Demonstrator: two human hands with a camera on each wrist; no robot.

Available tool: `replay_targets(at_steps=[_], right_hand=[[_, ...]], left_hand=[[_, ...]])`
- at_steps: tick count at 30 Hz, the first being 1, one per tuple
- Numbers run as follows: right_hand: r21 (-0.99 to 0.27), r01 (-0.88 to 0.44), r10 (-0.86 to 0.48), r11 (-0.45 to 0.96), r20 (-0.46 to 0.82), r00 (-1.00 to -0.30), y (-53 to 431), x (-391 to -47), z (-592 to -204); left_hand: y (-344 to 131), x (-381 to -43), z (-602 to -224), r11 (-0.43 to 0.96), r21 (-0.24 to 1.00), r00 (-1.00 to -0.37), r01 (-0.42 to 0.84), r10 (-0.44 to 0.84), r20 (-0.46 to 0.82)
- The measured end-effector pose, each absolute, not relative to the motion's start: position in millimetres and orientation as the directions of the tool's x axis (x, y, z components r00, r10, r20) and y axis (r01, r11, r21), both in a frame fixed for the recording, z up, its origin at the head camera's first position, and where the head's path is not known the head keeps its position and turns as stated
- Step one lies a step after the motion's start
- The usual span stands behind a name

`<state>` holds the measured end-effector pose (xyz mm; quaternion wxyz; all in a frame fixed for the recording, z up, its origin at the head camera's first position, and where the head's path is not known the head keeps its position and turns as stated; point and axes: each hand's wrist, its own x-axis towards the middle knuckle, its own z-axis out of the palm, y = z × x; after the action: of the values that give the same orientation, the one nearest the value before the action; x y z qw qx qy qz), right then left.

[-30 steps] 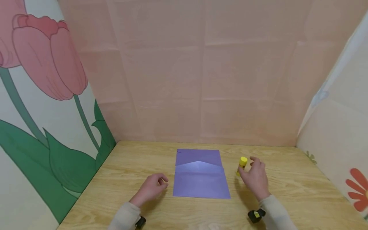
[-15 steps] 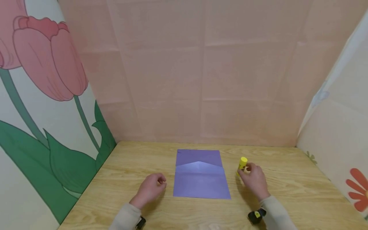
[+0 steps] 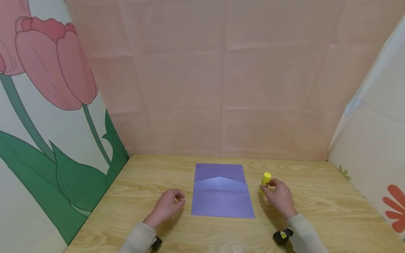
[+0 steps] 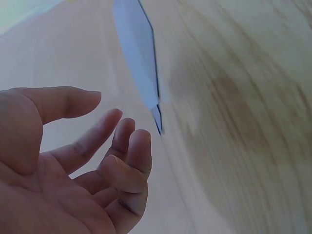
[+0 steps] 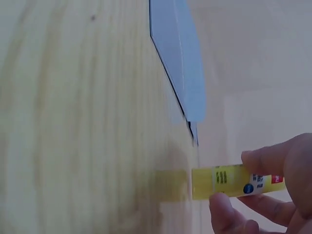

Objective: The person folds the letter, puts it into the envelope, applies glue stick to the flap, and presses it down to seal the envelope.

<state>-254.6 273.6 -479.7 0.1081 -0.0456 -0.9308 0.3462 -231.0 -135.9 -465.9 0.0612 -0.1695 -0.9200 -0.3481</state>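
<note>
A yellow glue stick [image 3: 266, 177] stands upright on the table, right of the purple paper. My right hand [image 3: 281, 199] pinches it between thumb and fingers. Printed lettering shows on the glue stick [image 5: 231, 181] in the right wrist view, where the fingers hide part of its barrel. The purple paper [image 3: 222, 205] lies in the middle, with crosswise creases and a lighter, peaked band across it. Left of the paper, my left hand [image 3: 165, 208] hovers with loosely bent fingers. Nothing sits between the thumb and fingers of the left hand [image 4: 83, 161] in the left wrist view.
The wooden table [image 3: 319, 200] reaches back to a creased pinkish backdrop [image 3: 221, 88]. A tulip-printed panel [image 3: 53, 140] borders the left side, and a pale panel with a red flower [image 3: 395, 207] borders the right.
My right hand's fingers have closed from a spread pose around the glue stick and now grip it. The left hand and the paper have stayed about where they were.
</note>
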Motion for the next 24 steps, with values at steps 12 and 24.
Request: replay_targets(at_steps=[12,24], right_hand=[[-0.605,-0.114,0.082,0.788,0.288,-0.954,238,-244,-463],[-0.638,-0.242,-0.037,0.731,0.317,-0.948,188,-231,-452]], left_hand=[[-118,-229,-455,0.588,0.702,-0.910,0.402,0.343,0.234],[-88,-225,-440,0.503,0.750,-0.888,0.431,0.383,0.253]])
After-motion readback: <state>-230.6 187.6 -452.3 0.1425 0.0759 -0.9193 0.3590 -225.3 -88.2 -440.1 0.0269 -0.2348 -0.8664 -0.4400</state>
